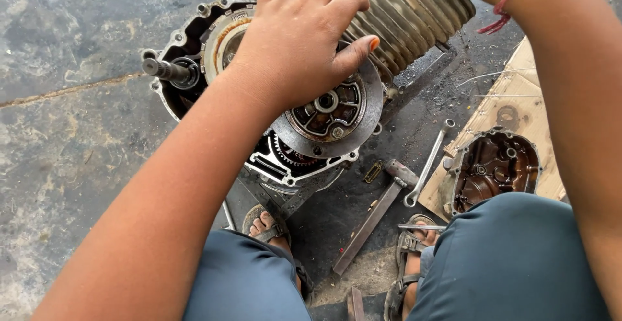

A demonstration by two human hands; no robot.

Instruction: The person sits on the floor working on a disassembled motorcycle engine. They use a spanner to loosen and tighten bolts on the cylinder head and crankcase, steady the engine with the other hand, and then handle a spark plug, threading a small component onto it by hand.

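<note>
— What is the left hand (299, 33) doing?

— It lies on top of the round metal clutch (327, 117). The fingers curl down over the far edge, and the thumb (353, 52) sticks out to the side and presses on the flat rim. So the hand is closed on the clutch, not spread wide. There is a ring on one finger and orange paint on the thumbnail.

— And the right hand?

— I can only see the right arm (576, 101). It comes in at the side and goes up past the top of the picture. The hand itself is out of view. A red thread is tied at the wrist.

— Where does the clutch sit?

— In the open side of a dirty engine (214, 42) that lies on the grey floor (71, 133), right in front of the person's knees. A gear with small teeth shows just under the clutch. A short metal shaft (165, 69) sticks out on the left side of the engine, and a part with ribs (408, 13) points up to the right.

— What else is around?

— A hammer (372, 217) lies on the floor between the feet, and a spanner (429, 162) lies just beside its head. Further right, a greasy engine cover (495, 165) rests on a piece of cardboard (518, 94) — open side up
</note>
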